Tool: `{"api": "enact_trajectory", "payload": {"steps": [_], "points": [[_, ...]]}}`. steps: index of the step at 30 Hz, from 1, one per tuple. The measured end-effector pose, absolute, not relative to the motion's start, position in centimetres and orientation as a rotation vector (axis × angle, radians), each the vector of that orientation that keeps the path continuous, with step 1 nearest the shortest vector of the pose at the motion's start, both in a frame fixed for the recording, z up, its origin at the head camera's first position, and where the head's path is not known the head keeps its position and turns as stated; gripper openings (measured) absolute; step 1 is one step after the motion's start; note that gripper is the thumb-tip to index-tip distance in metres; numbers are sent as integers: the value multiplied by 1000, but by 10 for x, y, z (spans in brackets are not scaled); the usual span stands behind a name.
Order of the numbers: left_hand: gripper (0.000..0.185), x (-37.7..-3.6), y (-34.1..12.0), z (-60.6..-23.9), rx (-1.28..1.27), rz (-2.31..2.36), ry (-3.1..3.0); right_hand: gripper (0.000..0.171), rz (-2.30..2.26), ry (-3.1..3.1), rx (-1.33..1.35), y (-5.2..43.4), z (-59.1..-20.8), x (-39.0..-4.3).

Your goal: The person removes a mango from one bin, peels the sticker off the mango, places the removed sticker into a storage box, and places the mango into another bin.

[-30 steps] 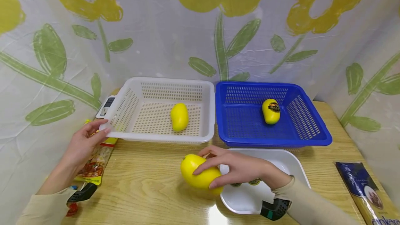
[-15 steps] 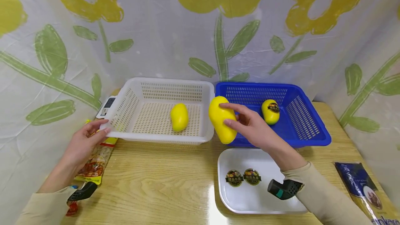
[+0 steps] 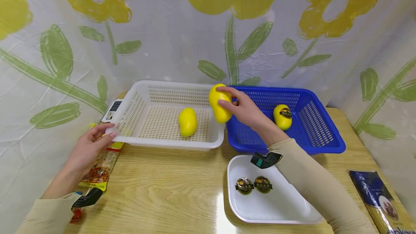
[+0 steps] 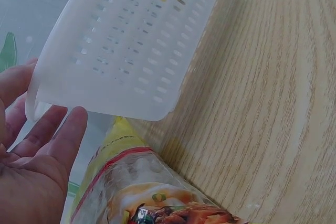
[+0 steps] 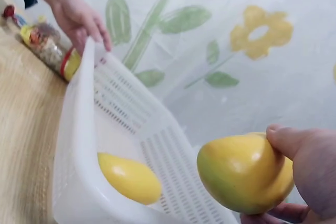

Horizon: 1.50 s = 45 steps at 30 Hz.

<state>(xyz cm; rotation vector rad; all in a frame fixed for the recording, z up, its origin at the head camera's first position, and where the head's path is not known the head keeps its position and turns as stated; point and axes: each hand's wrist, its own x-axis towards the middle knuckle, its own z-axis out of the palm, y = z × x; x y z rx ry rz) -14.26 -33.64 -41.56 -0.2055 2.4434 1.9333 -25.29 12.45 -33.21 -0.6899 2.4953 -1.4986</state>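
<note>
From the head camera, the right hand (image 3: 245,109) holds a yellow mango (image 3: 220,103) in the air, its fingers curled around the fruit, above the seam where the right rim of the white basket (image 3: 130,142) meets the left rim of the blue basket (image 3: 325,147). The two baskets stand touching side by side against the flowered curtain (image 3: 162,28). A second mango (image 3: 187,121) lies on the white basket's floor with bare mesh to its left and behind it; a stickered mango (image 3: 282,117) lies in the blue basket, also with open floor around it. The left hand (image 3: 87,150) rests at the white basket's near left corner, fingertips against the rim, fingers nearly straight. Under that hand lies a snack packet (image 3: 97,172). A white tray (image 3: 276,205) with two round stickers (image 3: 253,185) sits just in front of the blue basket, and a dark packet (image 3: 380,198) lies at the table's right edge. Bare wooden table (image 3: 162,198) spreads between the arms.

Left wrist view: the left hand (image 4: 31,150) lies open, fingers loosely spread, just beside the white basket's (image 4: 121,56) corner; whether they touch it is unclear here. The snack packet (image 4: 147,192) reaches under that corner, hidden from the head view.

Right wrist view: fingertips (image 5: 294,145) press the held mango (image 5: 244,171), which hangs over the white basket's (image 5: 79,145) interior edge, well above the second mango (image 5: 128,177). The far left hand (image 5: 79,17) grips the rim.
</note>
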Motion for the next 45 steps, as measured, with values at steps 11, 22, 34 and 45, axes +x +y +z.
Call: {"api": "enact_trajectory", "payload": {"steps": [11, 22, 34, 45], "points": [[51, -142, -335, -415, -202, 1941, 2433, 48, -1147, 2516, -691, 76, -342, -269], [48, -141, -335, -414, -205, 1965, 2427, 44, -598, 2721, -767, 38, -352, -272], [45, -142, -333, -413, -179, 2032, 2398, 45, -598, 2581, -796, 24, -365, -290], [44, -140, -333, -410, -154, 1985, 2426, 52, -874, 2383, -535, 14, -378, -304]]}}
